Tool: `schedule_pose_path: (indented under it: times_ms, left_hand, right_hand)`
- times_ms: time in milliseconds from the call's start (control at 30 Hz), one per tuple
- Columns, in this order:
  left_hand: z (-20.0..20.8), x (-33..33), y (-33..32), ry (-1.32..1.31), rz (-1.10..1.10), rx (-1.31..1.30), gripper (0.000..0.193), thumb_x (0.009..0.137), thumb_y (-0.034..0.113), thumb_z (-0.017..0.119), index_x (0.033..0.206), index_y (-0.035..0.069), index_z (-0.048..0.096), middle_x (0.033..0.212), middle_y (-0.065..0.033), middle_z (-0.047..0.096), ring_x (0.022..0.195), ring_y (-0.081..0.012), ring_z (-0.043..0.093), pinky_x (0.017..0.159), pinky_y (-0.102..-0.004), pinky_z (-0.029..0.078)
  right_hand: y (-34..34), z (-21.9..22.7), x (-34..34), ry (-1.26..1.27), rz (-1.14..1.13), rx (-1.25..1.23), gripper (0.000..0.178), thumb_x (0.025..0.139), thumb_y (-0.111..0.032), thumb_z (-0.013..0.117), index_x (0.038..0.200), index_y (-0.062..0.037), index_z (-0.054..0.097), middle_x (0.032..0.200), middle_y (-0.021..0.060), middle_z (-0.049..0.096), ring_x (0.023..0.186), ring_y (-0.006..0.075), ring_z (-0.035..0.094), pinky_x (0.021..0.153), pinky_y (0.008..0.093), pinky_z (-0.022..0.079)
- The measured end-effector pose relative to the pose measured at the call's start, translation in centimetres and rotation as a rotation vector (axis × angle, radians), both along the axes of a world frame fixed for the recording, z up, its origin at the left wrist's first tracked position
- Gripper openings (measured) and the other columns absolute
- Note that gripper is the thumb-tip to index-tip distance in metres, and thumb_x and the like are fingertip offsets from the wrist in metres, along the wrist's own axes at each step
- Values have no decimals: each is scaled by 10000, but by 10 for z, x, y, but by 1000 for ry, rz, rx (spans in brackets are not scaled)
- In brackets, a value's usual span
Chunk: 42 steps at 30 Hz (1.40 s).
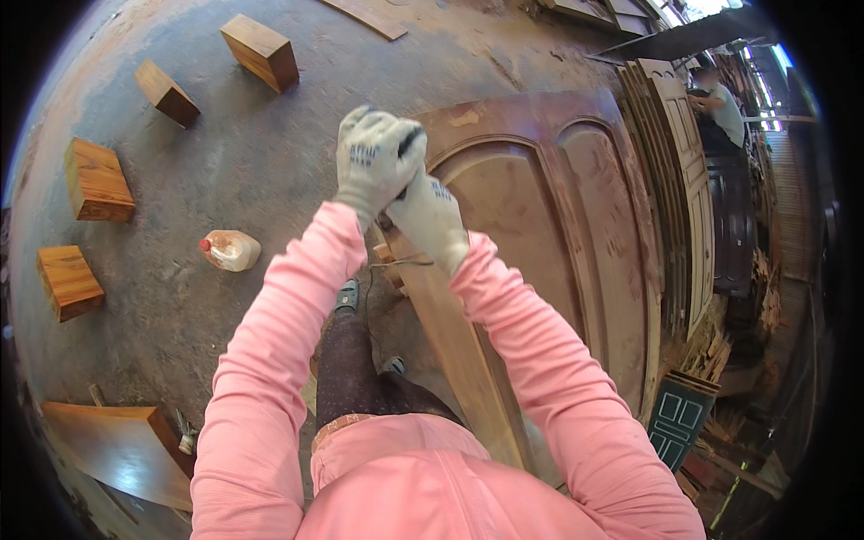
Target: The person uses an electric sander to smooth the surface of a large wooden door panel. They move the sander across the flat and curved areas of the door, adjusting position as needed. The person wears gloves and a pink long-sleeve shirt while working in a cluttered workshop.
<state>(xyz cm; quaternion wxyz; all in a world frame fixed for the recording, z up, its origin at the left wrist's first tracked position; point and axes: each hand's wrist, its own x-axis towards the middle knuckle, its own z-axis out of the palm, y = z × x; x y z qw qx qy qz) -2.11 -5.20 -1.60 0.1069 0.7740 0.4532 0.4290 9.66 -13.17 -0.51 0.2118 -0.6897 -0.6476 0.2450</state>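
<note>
Your left hand (376, 160), in a pale work glove, meets your right hand (427, 216) in front of you in the head view. Both sets of fingers look curled in, the left hand the higher in the picture; a dark patch shows at the left hand, but you cannot tell whether it is part of the glove or something held, nor how tightly either hand is closed.

Nearest to them is a brown wooden door (504, 193) with arched panels, spreading away to your right, its near-left edge by your right hand; whether your gloves touch it is unclear. A thin cord (409, 263) shows just below your right wrist.

On the floor (297, 162) to your left stands a whitish jug (236, 251) with a red cap, and beyond it four wooden blocks (97, 180) sit spaced apart. A shiny wooden panel (117, 450) lies at the lower left.

Off to your right, more doors (688, 193) stand in a row, with another person (723, 108) beside them, and a dark green door (677, 418) sits lower down.
</note>
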Motion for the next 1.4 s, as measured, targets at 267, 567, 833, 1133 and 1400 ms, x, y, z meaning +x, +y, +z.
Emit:
schedule_pose_path:
  times_ms: [267, 567, 833, 1133, 1400]
  left_hand:
    - [-22, -1, 38, -53, -35, 111, 143, 915, 251, 762, 969, 126, 805, 958, -90, 795, 1005, -298, 738, 1126, -504, 448]
    - [21, 4, -43, -110, -37, -48, 139, 843, 221, 806, 961, 150, 789, 901, -46, 751, 971, -255, 734, 1143, -518, 445]
    - [-7, -36, 149, -4, 89, 10, 222, 937, 303, 736, 1001, 112, 831, 994, -114, 814, 1006, -301, 748, 1126, -493, 458]
    - [11, 6, -37, -131, -52, 35, 143, 814, 196, 827, 943, 160, 778, 861, -36, 718, 927, -235, 724, 1128, -513, 469]
    - [4, -39, 102, 4, 99, -78, 138, 903, 219, 758, 976, 114, 809, 948, -97, 793, 984, -296, 749, 1143, -537, 448]
  right_hand:
    - [32, -24, 9, 14, 74, -41, 474, 956, -366, 707, 1282, -29, 638, 1073, 244, 776, 1000, 464, 738, 871, 571, 570]
    - [-42, 10, 12, 61, 84, -170, 538, 969, -342, 719, 1367, -8, 581, 1066, 268, 758, 990, 483, 723, 828, 569, 566]
    - [164, -3, -37, -21, 14, -167, 562, 945, -394, 729, 1352, -26, 607, 1074, 243, 776, 1055, 453, 731, 889, 555, 571]
    - [-39, 2, 16, 47, 53, -172, 430, 988, -342, 694, 1257, -8, 656, 1026, 277, 759, 985, 478, 730, 839, 565, 569]
    - [120, -6, -35, 56, 69, -112, 473, 972, -424, 686, 1229, -27, 674, 1064, 258, 770, 1012, 463, 736, 868, 558, 577]
